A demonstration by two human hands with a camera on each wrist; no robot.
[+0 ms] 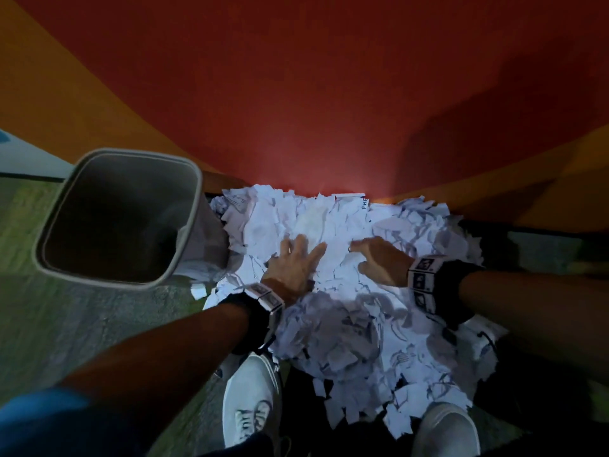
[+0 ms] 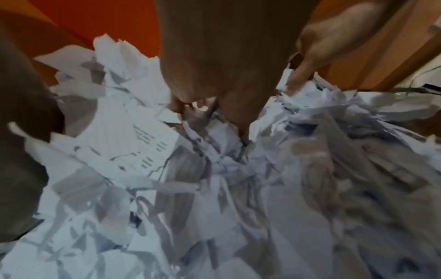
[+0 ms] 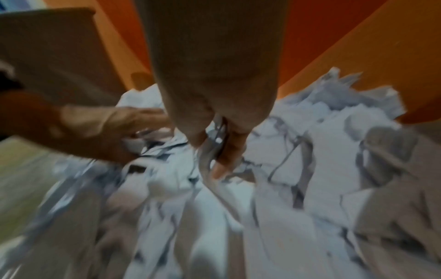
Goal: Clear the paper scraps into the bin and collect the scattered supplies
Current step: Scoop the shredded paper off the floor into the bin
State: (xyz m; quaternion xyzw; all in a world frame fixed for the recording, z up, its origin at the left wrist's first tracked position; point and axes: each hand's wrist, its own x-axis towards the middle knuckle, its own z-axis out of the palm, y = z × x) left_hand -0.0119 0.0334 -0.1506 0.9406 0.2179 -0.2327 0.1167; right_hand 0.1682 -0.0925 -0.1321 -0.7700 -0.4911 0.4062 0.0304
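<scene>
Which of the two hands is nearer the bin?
The left hand, fingers spread flat on the paper scraps; the bin stands on its side, away from the right hand.

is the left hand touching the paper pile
Touching. In the head view the left hand lies spread on the paper pile; the left wrist view shows its fingertips sunk among the scraps.

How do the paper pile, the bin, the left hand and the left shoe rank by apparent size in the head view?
1. paper pile
2. bin, which stands nearer the camera and so looks enlarged
3. left shoe, partly cut off by the frame
4. left hand
</scene>
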